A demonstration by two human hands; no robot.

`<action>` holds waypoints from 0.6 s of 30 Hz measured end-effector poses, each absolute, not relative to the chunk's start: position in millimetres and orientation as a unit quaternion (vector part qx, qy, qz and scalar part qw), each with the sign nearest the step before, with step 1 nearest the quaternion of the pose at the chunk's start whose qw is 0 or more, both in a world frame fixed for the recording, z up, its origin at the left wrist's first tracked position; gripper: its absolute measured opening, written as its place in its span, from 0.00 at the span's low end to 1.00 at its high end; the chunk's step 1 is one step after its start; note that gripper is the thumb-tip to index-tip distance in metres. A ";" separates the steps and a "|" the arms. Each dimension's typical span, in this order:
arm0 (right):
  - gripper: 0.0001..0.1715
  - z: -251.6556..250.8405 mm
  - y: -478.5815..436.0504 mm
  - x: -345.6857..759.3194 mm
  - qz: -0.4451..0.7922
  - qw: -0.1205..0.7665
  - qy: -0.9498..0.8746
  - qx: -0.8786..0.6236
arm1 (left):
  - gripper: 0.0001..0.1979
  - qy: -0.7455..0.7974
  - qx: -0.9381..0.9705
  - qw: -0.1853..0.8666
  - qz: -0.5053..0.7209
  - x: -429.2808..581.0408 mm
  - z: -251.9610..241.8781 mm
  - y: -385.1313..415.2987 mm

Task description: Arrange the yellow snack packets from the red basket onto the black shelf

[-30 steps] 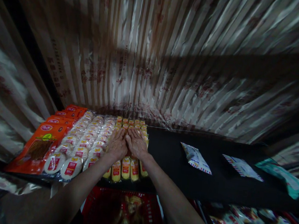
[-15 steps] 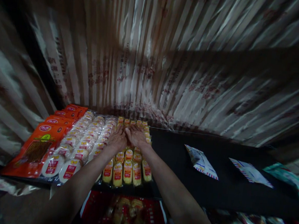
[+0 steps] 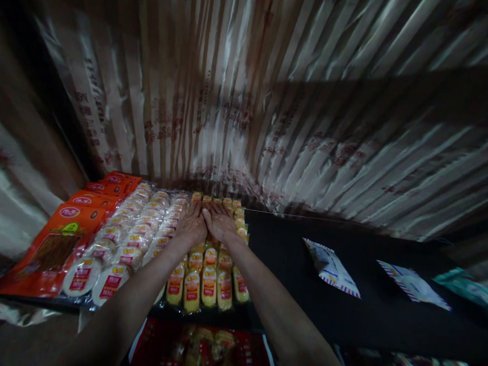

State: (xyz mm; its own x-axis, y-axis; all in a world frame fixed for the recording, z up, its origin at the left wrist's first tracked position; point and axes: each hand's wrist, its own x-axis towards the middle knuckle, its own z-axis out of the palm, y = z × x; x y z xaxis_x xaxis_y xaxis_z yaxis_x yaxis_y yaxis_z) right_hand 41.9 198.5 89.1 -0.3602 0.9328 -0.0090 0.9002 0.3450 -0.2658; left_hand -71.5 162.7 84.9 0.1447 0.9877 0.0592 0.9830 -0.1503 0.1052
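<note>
Side by side, my left hand [image 3: 192,226] and my right hand [image 3: 220,222] lie palm down on rows of small yellow wrapped cakes [image 3: 209,287] with orange and red labels. Fingers on both are stretched out toward the back wall, and the two thumbs meet or nearly meet. The cakes right under my palms are hidden. Left of my left hand are rows of round white rice crackers [image 3: 111,283] in clear wrappers with red labels. Neither hand grasps anything.
Orange snack bags [image 3: 57,241] overlap at the far left. On the black shelf [image 3: 279,266] to the right lie a white packet [image 3: 333,267], another white packet [image 3: 414,284] and a teal packet [image 3: 474,291]. A red box [image 3: 152,349] of snacks stands in front. Pleated cloth [image 3: 234,102] hangs behind.
My hands stay flat on the yellow cakes, with hardly any shift. The view has tilted slightly, so the near items sit a little lower.
</note>
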 end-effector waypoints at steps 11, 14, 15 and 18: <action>0.39 83.8 200.8 34.4 0.157 0.089 -0.826 -0.534 | 0.28 0.636 0.770 0.019 0.050 -75.7 82.2 163.3; 0.39 83.9 199.3 35.0 0.163 0.087 -0.827 -0.531 | 0.27 0.638 0.768 0.016 0.060 -74.8 85.2 160.2; 0.39 84.1 198.8 35.5 0.160 0.086 -0.825 -0.535 | 0.27 0.638 0.767 0.013 0.063 -74.4 85.9 159.1; 0.38 85.7 197.9 38.3 0.121 0.090 -0.817 -0.557 | 0.26 0.641 0.765 0.000 0.067 -72.6 86.9 157.4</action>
State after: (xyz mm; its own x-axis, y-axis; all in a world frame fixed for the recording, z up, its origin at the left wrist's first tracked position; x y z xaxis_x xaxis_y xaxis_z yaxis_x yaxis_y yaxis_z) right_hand 38.3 197.9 85.7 -0.3634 0.9315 0.0129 0.8878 0.3505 -0.2983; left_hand -72.6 157.4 86.9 0.1703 0.9800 0.1025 0.9800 -0.1794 0.0866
